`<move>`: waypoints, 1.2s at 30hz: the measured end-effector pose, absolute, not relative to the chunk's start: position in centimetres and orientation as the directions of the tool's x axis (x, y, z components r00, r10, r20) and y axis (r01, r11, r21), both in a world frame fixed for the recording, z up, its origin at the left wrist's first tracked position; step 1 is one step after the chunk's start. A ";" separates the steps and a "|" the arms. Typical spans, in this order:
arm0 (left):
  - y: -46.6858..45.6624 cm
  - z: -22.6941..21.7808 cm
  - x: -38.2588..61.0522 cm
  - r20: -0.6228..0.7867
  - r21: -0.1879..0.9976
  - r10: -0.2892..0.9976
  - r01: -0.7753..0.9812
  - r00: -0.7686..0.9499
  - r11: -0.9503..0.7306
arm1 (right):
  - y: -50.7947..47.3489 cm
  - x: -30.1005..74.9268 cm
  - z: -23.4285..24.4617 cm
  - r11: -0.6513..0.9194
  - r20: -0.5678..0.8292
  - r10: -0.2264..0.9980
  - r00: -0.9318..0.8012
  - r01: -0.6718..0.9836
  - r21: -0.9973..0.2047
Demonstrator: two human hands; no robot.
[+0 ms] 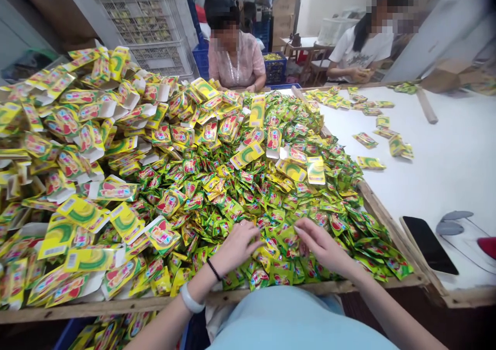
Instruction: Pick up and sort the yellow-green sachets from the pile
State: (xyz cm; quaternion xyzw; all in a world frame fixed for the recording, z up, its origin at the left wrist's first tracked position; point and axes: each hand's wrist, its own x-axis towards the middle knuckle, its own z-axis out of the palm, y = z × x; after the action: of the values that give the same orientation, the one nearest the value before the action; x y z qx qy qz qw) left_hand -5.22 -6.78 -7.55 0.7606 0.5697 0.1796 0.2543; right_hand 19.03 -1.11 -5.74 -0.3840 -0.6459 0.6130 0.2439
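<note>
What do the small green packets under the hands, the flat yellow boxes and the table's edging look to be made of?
Small green packets: probably glossy plastic film, crinkled with glints. Flat yellow boxes: likely printed cardboard, with stiff white flaps. Table edging: bare wood, with visible grain.

Both hands low, fingers point(248, 232) spread

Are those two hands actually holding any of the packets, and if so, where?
It cannot be told. The left hand and right hand rest palm-down on the sachet pile, fingers among the sachets; no gripped one shows.
</note>
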 end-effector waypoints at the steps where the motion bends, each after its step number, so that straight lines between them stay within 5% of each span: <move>1: -6.6 -7.4 -5.3 -0.009 0.656 0.968 0.732 0.251 -0.184 | -1.5 18.4 -5.8 -0.110 -0.185 0.787 -0.588 0.161 -0.981; 4: -6.4 -7.4 -5.1 -0.012 0.741 0.977 0.658 0.211 -0.133 | -2.1 16.6 -6.3 -0.315 -0.268 0.809 -0.524 -0.002 -0.949; 11: -7.1 -9.0 -4.5 0.005 0.517 0.911 0.779 0.411 -0.354 | -1.8 16.6 -7.7 -0.368 -0.293 0.888 -0.354 -0.169 -0.914; 17: -4.8 -8.8 -6.8 0.059 0.755 0.996 0.650 0.063 -0.086 | -5.5 17.5 -10.7 -0.624 -0.512 0.551 -0.658 0.082 -0.777; 23: -4.3 -8.3 -5.9 -0.058 0.972 0.967 0.209 -0.247 0.111 | -2.8 14.9 -10.0 -0.344 -0.311 0.810 -0.496 0.028 -0.939; 25: -4.4 -7.7 -5.3 -0.133 0.985 0.955 0.075 -0.264 0.158 | -1.4 14.2 -7.7 -0.130 -0.154 0.850 -0.504 0.084 -0.988; 28: -4.7 -6.3 -4.7 -0.169 0.983 0.960 0.038 -0.223 0.181 | 0.4 13.5 -4.6 0.310 0.114 0.782 -0.612 0.224 -0.924; 30: -4.8 -5.4 -4.5 -0.172 0.984 0.967 0.012 -0.190 0.177 | 1.2 13.3 -3.7 0.459 0.185 0.733 -0.655 0.276 -0.844; 36: -4.4 -5.1 -3.5 -0.140 0.988 0.976 -0.092 -0.167 0.126 | 1.6 13.1 -5.2 0.451 0.253 0.824 -0.507 0.317 -0.835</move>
State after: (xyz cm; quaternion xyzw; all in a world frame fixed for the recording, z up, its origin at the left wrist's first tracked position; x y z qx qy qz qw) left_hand -3.49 -4.35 -5.12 0.3997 0.5531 0.5266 0.5069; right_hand 13.11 1.60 -5.17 -0.3645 -0.7822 0.3764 0.3370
